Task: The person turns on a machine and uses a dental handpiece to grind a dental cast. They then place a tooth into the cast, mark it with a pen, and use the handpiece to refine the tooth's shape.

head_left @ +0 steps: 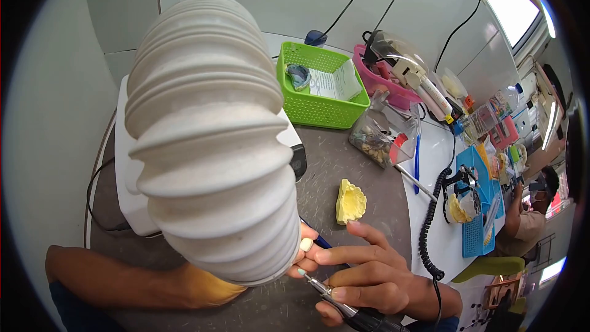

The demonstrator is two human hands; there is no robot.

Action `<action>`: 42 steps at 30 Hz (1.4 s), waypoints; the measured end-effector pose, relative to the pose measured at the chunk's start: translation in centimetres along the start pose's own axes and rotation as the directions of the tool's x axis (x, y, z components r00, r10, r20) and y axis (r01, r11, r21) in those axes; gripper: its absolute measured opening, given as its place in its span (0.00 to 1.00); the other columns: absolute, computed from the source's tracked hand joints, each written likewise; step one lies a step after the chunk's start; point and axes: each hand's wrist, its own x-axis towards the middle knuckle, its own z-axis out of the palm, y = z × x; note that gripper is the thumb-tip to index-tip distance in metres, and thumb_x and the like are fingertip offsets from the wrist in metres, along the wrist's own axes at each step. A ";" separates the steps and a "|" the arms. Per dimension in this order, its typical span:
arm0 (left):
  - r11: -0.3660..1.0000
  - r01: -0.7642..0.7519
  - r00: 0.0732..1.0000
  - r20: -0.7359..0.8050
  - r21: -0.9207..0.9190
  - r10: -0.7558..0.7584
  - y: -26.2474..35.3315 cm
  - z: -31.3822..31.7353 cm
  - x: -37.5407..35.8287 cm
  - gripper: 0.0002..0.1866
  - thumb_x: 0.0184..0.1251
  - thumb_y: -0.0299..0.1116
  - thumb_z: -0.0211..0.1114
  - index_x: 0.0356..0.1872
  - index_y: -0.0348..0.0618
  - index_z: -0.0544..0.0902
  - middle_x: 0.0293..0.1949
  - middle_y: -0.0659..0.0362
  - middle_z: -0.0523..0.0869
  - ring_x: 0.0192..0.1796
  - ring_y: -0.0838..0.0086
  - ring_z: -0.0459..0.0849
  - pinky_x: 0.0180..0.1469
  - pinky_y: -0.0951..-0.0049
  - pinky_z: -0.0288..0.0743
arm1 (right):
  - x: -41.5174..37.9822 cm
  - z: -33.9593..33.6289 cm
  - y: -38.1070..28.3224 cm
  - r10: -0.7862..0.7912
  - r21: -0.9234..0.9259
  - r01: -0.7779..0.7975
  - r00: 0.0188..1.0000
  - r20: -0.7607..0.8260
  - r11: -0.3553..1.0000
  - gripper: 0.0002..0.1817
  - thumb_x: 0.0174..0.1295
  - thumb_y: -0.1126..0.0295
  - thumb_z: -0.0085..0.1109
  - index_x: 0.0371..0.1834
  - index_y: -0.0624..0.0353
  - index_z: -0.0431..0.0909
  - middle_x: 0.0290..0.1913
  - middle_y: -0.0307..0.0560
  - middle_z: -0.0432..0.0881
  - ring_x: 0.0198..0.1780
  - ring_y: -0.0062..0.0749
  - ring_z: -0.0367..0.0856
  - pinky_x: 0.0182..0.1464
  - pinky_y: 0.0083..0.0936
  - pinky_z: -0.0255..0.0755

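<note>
My left hand (311, 254) is mostly hidden behind the wide ribbed white hose; only fingertips show, pinching a small cream-coloured dental crown (306, 245). My right hand (372, 273) grips a rotary handpiece (342, 307) with a black body and metal nose. Its small pale green grinding tip (302, 272) points at the left fingertips, just below the crown. The right index finger reaches out close to the crown. Beyond my hands, a yellow plaster dental model (351, 201) rests on the grey work surface. Part of a blue pen-like stick (322, 241) lies behind the fingers.
The ribbed hose (215, 141) blocks much of the left side. A green basket (316, 107), a pink basket (393, 89) and a clear box (382, 135) stand at the back. Right are a coiled cord (426, 233), a blue basket (476, 233) and a seated person (525, 221).
</note>
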 end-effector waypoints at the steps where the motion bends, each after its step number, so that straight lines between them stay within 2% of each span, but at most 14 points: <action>1: 1.000 -0.023 1.000 0.018 0.001 0.023 -0.2 -0.2 0.0 0.13 0.75 0.22 0.54 0.57 0.33 0.72 0.47 0.48 0.84 0.51 0.68 0.85 0.54 0.69 0.82 | -0.1 0.1 0.0 -0.003 -0.009 0.003 1.000 -0.007 1.000 0.19 0.54 0.67 0.75 0.46 0.55 0.76 0.33 0.38 0.83 0.51 0.43 0.86 0.66 0.52 0.69; 9: 0.965 -0.083 0.989 -0.098 0.249 0.110 0.0 0.9 -0.4 0.13 0.74 0.22 0.56 0.56 0.32 0.73 0.43 0.49 0.83 0.47 0.70 0.85 0.53 0.70 0.82 | 0.1 0.4 0.1 -0.003 -0.033 0.004 1.000 0.011 0.999 0.16 0.55 0.68 0.75 0.41 0.55 0.76 0.32 0.38 0.83 0.52 0.42 0.87 0.67 0.52 0.68; 11: 0.953 -0.088 0.988 -0.095 0.290 0.120 0.2 1.3 -0.4 0.13 0.74 0.22 0.56 0.56 0.32 0.73 0.42 0.50 0.83 0.46 0.70 0.85 0.52 0.70 0.82 | 0.0 0.1 0.1 0.018 -0.064 -0.013 0.997 0.073 0.998 0.24 0.52 0.66 0.78 0.46 0.50 0.70 0.34 0.36 0.82 0.51 0.41 0.86 0.70 0.52 0.62; 14: 0.913 -0.134 0.982 -0.070 0.385 0.174 0.1 1.3 -0.4 0.13 0.74 0.24 0.57 0.55 0.31 0.73 0.42 0.50 0.83 0.46 0.71 0.84 0.51 0.71 0.82 | 0.0 0.1 0.1 0.023 -0.078 -0.018 0.997 0.069 0.997 0.24 0.52 0.66 0.78 0.46 0.50 0.70 0.33 0.36 0.82 0.51 0.41 0.87 0.70 0.52 0.63; 16: 0.993 -0.042 0.987 -0.147 0.106 0.057 0.3 1.1 -0.4 0.13 0.74 0.25 0.57 0.55 0.32 0.73 0.43 0.51 0.83 0.46 0.72 0.85 0.51 0.72 0.83 | 0.0 0.1 0.1 0.025 -0.077 -0.019 0.997 0.070 0.997 0.24 0.52 0.66 0.78 0.46 0.50 0.70 0.33 0.36 0.82 0.51 0.41 0.87 0.70 0.52 0.63; 18: 0.996 -0.054 0.990 -0.124 0.073 0.063 -0.2 0.5 -0.3 0.13 0.74 0.25 0.57 0.55 0.33 0.74 0.43 0.51 0.83 0.46 0.72 0.85 0.50 0.72 0.83 | 0.1 0.1 0.1 0.027 -0.075 -0.021 0.997 0.071 0.997 0.24 0.52 0.66 0.78 0.46 0.50 0.70 0.32 0.36 0.82 0.51 0.41 0.87 0.70 0.52 0.63; 20: 0.997 -0.065 0.992 -0.102 0.041 0.069 -0.2 0.5 -0.3 0.13 0.74 0.25 0.57 0.55 0.34 0.74 0.43 0.52 0.83 0.46 0.72 0.85 0.50 0.72 0.83 | 0.2 0.4 0.0 0.017 -0.059 -0.017 1.000 -0.002 0.998 0.16 0.54 0.66 0.75 0.40 0.54 0.76 0.31 0.38 0.83 0.52 0.41 0.87 0.67 0.52 0.68; 23: 0.999 -0.032 0.992 -0.117 0.034 0.036 0.5 1.1 -0.2 0.11 0.74 0.25 0.57 0.54 0.35 0.74 0.43 0.51 0.83 0.46 0.71 0.85 0.49 0.71 0.84 | 0.1 0.3 0.2 0.015 -0.054 -0.015 1.000 0.008 0.998 0.17 0.55 0.65 0.75 0.42 0.54 0.76 0.31 0.38 0.83 0.52 0.42 0.87 0.68 0.52 0.67; 26: 0.999 0.037 0.969 -0.242 -0.031 -0.044 1.0 1.8 -0.4 0.09 0.74 0.24 0.58 0.51 0.35 0.75 0.44 0.50 0.84 0.46 0.71 0.85 0.49 0.71 0.84 | 0.1 0.2 0.1 0.024 -0.056 -0.024 1.000 0.009 0.998 0.17 0.55 0.65 0.75 0.42 0.55 0.76 0.32 0.38 0.83 0.52 0.43 0.87 0.68 0.52 0.67; 35: 0.944 -0.105 0.984 -0.108 0.313 0.145 0.0 0.6 -0.6 0.08 0.72 0.22 0.59 0.49 0.36 0.75 0.47 0.47 0.84 0.49 0.69 0.85 0.52 0.70 0.83 | -0.1 0.0 0.0 0.024 -0.062 -0.019 0.996 0.090 0.998 0.26 0.52 0.67 0.78 0.49 0.51 0.69 0.33 0.37 0.81 0.53 0.45 0.86 0.71 0.52 0.61; 37: 0.857 -0.083 0.980 -0.115 0.508 0.163 0.1 0.6 -0.5 0.08 0.72 0.22 0.59 0.48 0.36 0.76 0.47 0.47 0.84 0.49 0.69 0.85 0.53 0.71 0.83 | -0.1 0.0 0.0 0.040 -0.056 -0.035 0.996 0.086 0.998 0.26 0.52 0.68 0.78 0.49 0.50 0.69 0.34 0.37 0.82 0.53 0.45 0.86 0.71 0.52 0.60; 39: 0.902 -0.073 0.978 -0.145 0.427 0.147 0.1 0.9 -0.6 0.08 0.72 0.23 0.59 0.48 0.35 0.77 0.48 0.48 0.84 0.50 0.69 0.85 0.54 0.71 0.83 | 0.0 -0.1 -0.1 0.056 -0.050 -0.052 0.995 0.079 0.997 0.26 0.52 0.68 0.78 0.49 0.50 0.70 0.34 0.38 0.82 0.53 0.46 0.86 0.71 0.52 0.60; 41: 0.938 -0.063 0.976 -0.173 0.342 0.129 0.2 1.3 -0.7 0.08 0.72 0.23 0.59 0.48 0.35 0.77 0.48 0.48 0.84 0.51 0.69 0.85 0.54 0.71 0.83 | 0.2 0.0 -0.1 0.048 -0.035 -0.047 0.999 0.018 0.998 0.21 0.53 0.69 0.76 0.45 0.55 0.74 0.33 0.38 0.82 0.52 0.45 0.87 0.67 0.52 0.67; 42: 0.984 -0.022 0.974 -0.220 0.175 0.061 0.3 1.3 -0.7 0.08 0.72 0.23 0.60 0.49 0.35 0.77 0.48 0.48 0.84 0.51 0.69 0.85 0.54 0.72 0.83 | 0.2 0.0 0.0 0.048 -0.036 -0.047 0.999 0.018 0.998 0.21 0.53 0.69 0.76 0.45 0.55 0.74 0.33 0.38 0.82 0.52 0.45 0.87 0.67 0.52 0.67</action>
